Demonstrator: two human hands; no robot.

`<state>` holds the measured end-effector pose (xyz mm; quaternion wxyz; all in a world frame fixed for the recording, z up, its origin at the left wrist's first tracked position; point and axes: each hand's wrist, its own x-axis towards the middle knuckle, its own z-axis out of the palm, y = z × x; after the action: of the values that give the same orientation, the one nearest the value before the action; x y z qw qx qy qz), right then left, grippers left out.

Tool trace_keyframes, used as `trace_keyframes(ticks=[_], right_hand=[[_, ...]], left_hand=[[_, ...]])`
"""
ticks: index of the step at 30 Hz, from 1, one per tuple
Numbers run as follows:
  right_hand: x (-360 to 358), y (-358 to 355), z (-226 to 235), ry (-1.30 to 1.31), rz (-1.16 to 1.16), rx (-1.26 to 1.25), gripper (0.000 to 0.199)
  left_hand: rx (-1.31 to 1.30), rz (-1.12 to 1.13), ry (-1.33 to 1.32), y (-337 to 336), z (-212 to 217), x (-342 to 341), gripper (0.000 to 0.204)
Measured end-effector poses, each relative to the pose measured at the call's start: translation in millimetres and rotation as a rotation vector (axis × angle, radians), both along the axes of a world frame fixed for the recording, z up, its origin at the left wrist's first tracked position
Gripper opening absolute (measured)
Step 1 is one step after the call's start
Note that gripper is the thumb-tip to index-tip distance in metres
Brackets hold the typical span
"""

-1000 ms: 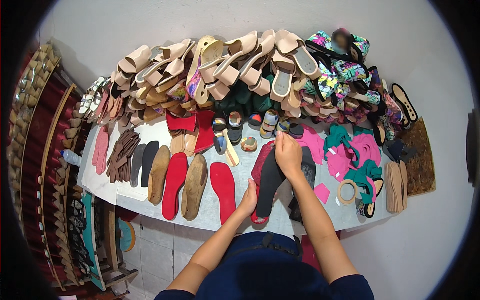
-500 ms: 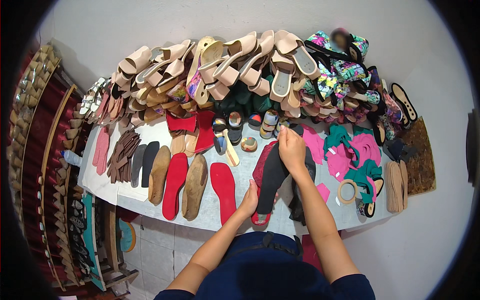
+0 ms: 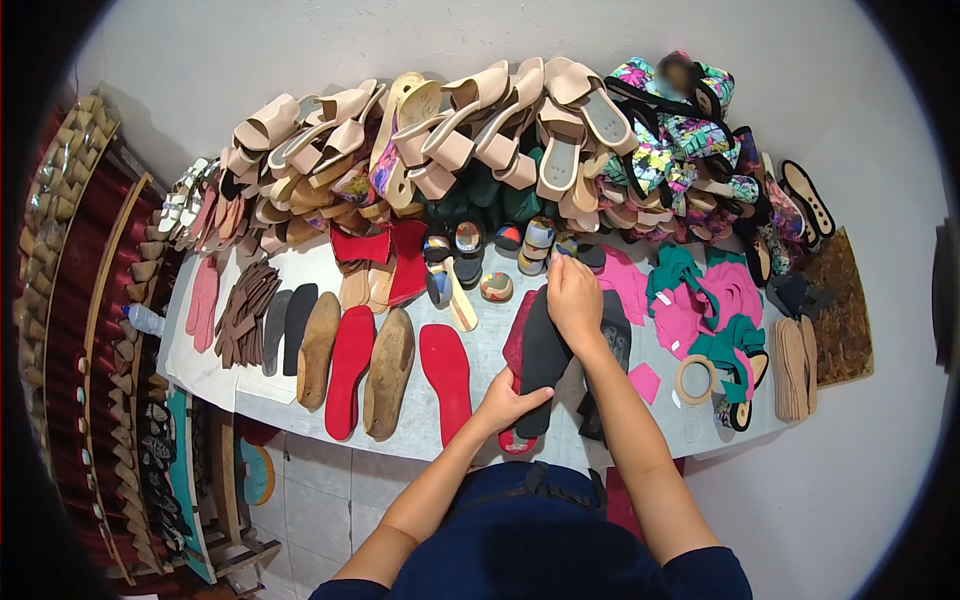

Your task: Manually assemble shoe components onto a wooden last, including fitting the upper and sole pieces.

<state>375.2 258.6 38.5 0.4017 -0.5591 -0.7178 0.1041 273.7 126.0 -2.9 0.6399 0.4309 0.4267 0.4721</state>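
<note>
A black shoe insole (image 3: 541, 358) is held between my hands above the front of the table. My left hand (image 3: 503, 402) grips its near, narrower end, with the thumb lying across the top. My right hand (image 3: 575, 300) is closed at its far right edge, fingers partly hidden. Partly covered by this insole is a red one (image 3: 513, 345). To the right of my right hand, a dark grey insole (image 3: 617, 345) shows beside the wrist. Left of my hands lie a loose red insole (image 3: 446, 370), a wooden shoe last (image 3: 390, 370) and another red insole (image 3: 350, 370).
Beige heeled sandals (image 3: 465, 130) and floral sandals (image 3: 690, 140) pile up along the back wall. Pink and green fabric scraps (image 3: 700, 300) and a tape roll (image 3: 695, 380) lie right. Brown strips (image 3: 245, 315) lie left. Shelves of shoe forms (image 3: 130, 400) stand at far left.
The black insole has turned to show more of its broad face. My left thumb now lies over it, and my right hand has moved slightly left and down.
</note>
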Motion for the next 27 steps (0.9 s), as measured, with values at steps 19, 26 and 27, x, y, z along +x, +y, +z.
trace_keyframes(ticks=[19, 26, 27], right_hand=[[9, 13, -4, -0.044, 0.407, -0.512, 0.057], [2, 15, 3, -0.28, 0.299, -0.655, 0.072], [1, 13, -1, -0.288, 0.281, -0.598, 0.073]], left_hand=[[-0.32, -0.235, -0.357, -2, -2, -24, 0.037], [-0.319, -0.212, -0.44, -5, 0, -23, 0.039], [-0.32, -0.211, -0.439, -4, 0, -24, 0.039]])
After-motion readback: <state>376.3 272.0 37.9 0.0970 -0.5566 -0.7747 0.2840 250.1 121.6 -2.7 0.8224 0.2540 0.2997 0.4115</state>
